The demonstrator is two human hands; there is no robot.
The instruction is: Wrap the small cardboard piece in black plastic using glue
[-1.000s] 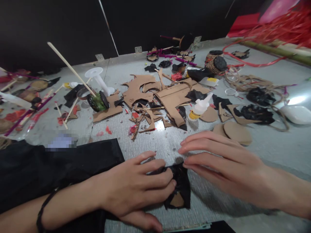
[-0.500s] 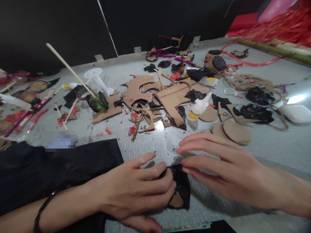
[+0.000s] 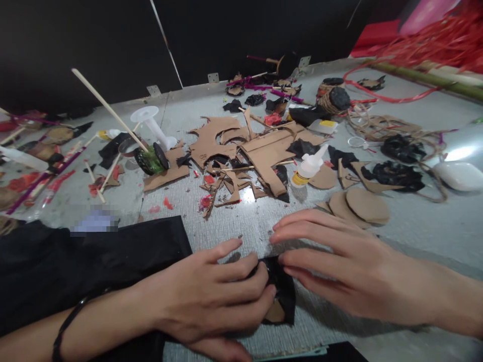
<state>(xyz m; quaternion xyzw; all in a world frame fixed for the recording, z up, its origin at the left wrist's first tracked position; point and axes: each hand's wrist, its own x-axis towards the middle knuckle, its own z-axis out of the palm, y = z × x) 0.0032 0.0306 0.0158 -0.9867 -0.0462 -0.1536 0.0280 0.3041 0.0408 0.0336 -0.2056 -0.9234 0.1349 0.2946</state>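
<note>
A piece of black material (image 3: 287, 291), with a bit of brown cardboard (image 3: 275, 312) showing on it, lies on the grey surface near the bottom centre. My left hand (image 3: 222, 294) rests over its left part, fingertips bent down onto it and fingers apart; what lies under the palm is hidden. From the right, my right hand (image 3: 339, 264) reaches to the upper right edge of the material, its fingers stretched out and spread, holding nothing. Two cardboard discs (image 3: 368, 205) lie beyond my right hand.
Cut cardboard scraps (image 3: 264, 151) spread across the middle, with a glue bottle (image 3: 306, 171) standing beside them. A black sheet (image 3: 132, 251) lies under my left forearm. A stick (image 3: 109, 108) rises from a green roll (image 3: 151, 158). Twine and red strands lie at right.
My right hand has shifted slightly left, its fingertips now at the black material's edge. The fingers of my left hand have moved slightly over the material.
</note>
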